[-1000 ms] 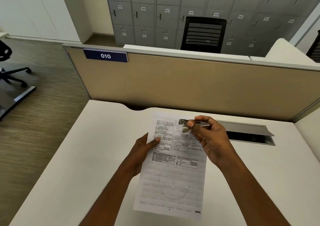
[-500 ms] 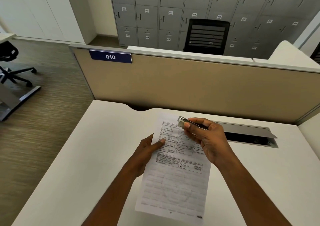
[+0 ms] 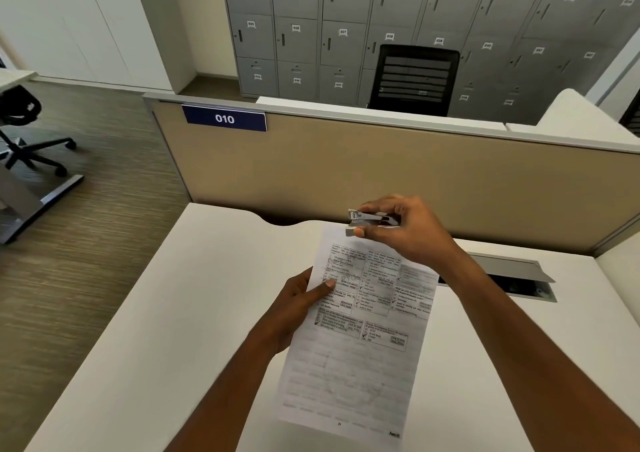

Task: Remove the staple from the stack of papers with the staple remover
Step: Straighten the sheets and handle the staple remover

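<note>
A stack of printed papers [image 3: 360, 358] is held above the white desk [image 3: 166, 313], its top edge toward the partition. My left hand [image 3: 298, 306] grips the stack at its left edge, thumb on the front page. My right hand [image 3: 405, 230] pinches a small metal staple remover [image 3: 372, 219], jaws pointing left, just above the top edge of the papers and apart from them. No staple can be made out on the papers.
A beige partition [image 3: 381, 174] with a blue "010" sign [image 3: 224, 118] closes off the far side of the desk. An open cable hatch [image 3: 512, 278] lies in the desk at the right. Grey lockers and a black chair [image 3: 414, 77] stand beyond.
My right hand has lifted the staple remover up and away from the top of the papers. The left hand keeps its hold on the stack.
</note>
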The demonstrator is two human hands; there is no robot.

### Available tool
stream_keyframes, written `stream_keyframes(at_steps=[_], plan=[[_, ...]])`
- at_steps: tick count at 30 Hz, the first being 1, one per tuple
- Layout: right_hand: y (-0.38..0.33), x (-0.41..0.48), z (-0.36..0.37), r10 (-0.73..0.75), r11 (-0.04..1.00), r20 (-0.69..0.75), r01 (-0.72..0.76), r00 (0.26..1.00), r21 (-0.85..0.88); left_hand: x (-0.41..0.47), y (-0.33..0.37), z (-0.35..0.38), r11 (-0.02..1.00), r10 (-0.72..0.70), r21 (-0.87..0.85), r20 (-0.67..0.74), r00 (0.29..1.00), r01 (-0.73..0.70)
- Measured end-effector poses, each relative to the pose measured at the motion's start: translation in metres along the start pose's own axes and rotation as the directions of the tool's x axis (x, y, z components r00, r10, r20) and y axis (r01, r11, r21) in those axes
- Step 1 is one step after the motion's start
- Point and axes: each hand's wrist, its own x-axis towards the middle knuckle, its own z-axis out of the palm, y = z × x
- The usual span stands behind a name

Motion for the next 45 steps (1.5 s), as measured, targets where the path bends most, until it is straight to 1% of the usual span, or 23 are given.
stream_keyframes(at_steps=[2, 9, 11, 15, 18, 21, 27, 33, 35, 38, 45], plan=[[-0.004, 0.008, -0.001, 0.000, 0.999, 0.048, 0.002, 0.999, -0.036, -0.001, 0.002, 0.001, 1.000, 0.016, 0.020, 0.005, 1.000, -0.016], [-0.003, 0.021, 0.000, 0.081, 0.997, 0.199, -0.078, 0.977, -0.025, -0.001, 0.007, 0.001, 0.998, 0.049, 0.034, 0.020, 0.999, -0.050], [0.000, 0.021, 0.000, 0.082, 0.997, 0.196, -0.080, 0.977, -0.017, -0.001, 0.007, 0.000, 0.998, 0.055, 0.040, 0.019, 0.998, -0.056], [0.006, 0.024, -0.001, 0.057, 0.997, 0.122, -0.063, 0.991, 0.043, -0.001, 0.006, -0.001, 0.997, 0.065, 0.046, 0.018, 0.998, -0.066], [0.009, 0.025, -0.001, 0.064, 0.997, 0.146, -0.070, 0.987, 0.035, 0.000, 0.007, -0.001, 0.996, 0.075, 0.055, 0.032, 0.997, -0.076], [0.009, 0.025, -0.004, 0.067, 0.998, 0.208, -0.068, 0.976, 0.000, 0.001, 0.008, 0.000, 0.993, 0.081, 0.078, 0.040, 0.996, -0.084], [0.004, 0.030, -0.015, 0.034, 0.996, 0.382, -0.002, 0.924, -0.086, 0.003, 0.010, 0.001, 0.985, 0.086, 0.144, 0.072, 0.994, -0.096], [-0.012, 0.035, -0.023, 0.043, 0.969, 0.552, 0.100, 0.833, -0.227, 0.003, 0.013, 0.005, 0.984, 0.090, 0.142, 0.120, 0.989, -0.107], [-0.017, 0.037, -0.024, 0.048, 0.954, 0.565, 0.130, 0.824, -0.271, 0.003, 0.013, 0.005, 0.985, 0.092, 0.134, 0.123, 0.988, -0.108], [-0.022, 0.041, -0.025, 0.039, 0.939, 0.544, 0.156, 0.838, -0.308, 0.002, 0.012, 0.006, 0.989, 0.085, 0.113, 0.132, 0.988, -0.100], [-0.028, 0.050, -0.026, 0.046, 0.909, 0.539, 0.189, 0.841, -0.372, 0.001, 0.012, 0.006, 0.984, 0.084, 0.147, 0.115, 0.990, -0.100]])
